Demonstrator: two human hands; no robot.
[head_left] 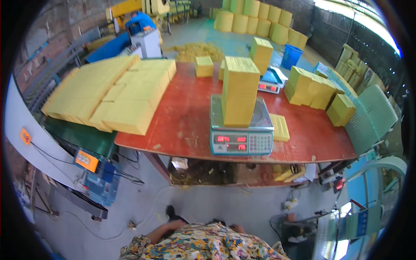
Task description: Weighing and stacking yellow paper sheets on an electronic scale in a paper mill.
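My left hand [177,224] rests low against my body, its fingers hidden. Only a small bit of my right hand [236,228] shows beside the flowered garment. Both are below the near edge of the red table [186,112], apart from everything on it. In front of me a tall yellow block, seemingly stacked paper, [239,93] stands upright on a digital scale [241,142] with lit red digits. A flat yellow bundle [279,127] lies at the scale's right side. Behind it, another yellow block [261,54] is on a second scale [271,86].
Long rows of yellow blocks [125,95] lie at the left, partly over a green conveyor belt [82,133]. More blocks [310,89] stand at the right near a green chair [375,112]. A blue bin [291,56], large yellow rolls [251,21] and a person in blue [141,21] are farther back.
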